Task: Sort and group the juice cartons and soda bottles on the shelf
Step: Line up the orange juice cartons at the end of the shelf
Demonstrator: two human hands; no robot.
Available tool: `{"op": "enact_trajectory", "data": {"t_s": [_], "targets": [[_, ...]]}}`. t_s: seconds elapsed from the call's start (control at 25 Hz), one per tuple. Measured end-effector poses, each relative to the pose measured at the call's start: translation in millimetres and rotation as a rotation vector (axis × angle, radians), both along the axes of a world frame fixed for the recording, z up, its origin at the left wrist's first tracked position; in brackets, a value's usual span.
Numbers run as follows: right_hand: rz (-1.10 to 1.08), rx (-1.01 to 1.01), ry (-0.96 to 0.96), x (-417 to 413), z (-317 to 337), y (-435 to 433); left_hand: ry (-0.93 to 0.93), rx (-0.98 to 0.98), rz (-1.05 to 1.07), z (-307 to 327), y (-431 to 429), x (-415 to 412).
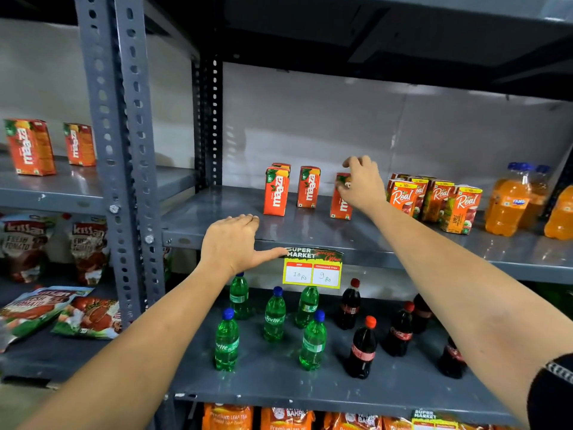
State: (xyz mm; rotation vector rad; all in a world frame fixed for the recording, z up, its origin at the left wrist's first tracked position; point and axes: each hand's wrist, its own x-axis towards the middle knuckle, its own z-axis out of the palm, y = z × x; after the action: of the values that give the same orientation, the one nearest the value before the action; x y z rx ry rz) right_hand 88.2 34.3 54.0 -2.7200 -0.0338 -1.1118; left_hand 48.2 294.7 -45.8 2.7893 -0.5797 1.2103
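Note:
On the grey middle shelf (310,231) stand several orange Maaza juice cartons (277,192), upright and spaced apart. My right hand (361,184) grips the rightmost Maaza carton (338,209) from above and partly hides it. To its right is a tight cluster of Real juice cartons (434,200), then orange Fanta bottles (508,206). My left hand (232,243) rests flat on the shelf's front edge, fingers together, thumb out, holding nothing. On the shelf below stand green Sprite bottles (274,315) at the left and dark cola bottles (362,349) at the right.
A slotted grey upright post (124,181) divides this rack from the left one, which holds two more Maaza cartons (31,147) and ketchup pouches (24,243). A yellow price tag (311,270) hangs on the shelf edge. Tea packets (228,417) fill the bottom shelf.

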Motion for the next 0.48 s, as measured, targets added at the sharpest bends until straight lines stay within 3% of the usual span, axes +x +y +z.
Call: {"op": "enact_trajectory", "data": {"t_s": [0.12, 0.28, 0.48], "targets": [[-0.022, 0.149, 0.122, 2, -9, -7, -0.007, -0.002, 0.004, -1, 0, 1], [0.147, 0.458, 0.237, 2, -16, -10, -0.016, -0.01, 0.005, -2, 1, 1], [0.31, 0.541, 0.262, -1, -15, -6, -0.026, -0.004, 0.008, -3, 1, 2]]}}
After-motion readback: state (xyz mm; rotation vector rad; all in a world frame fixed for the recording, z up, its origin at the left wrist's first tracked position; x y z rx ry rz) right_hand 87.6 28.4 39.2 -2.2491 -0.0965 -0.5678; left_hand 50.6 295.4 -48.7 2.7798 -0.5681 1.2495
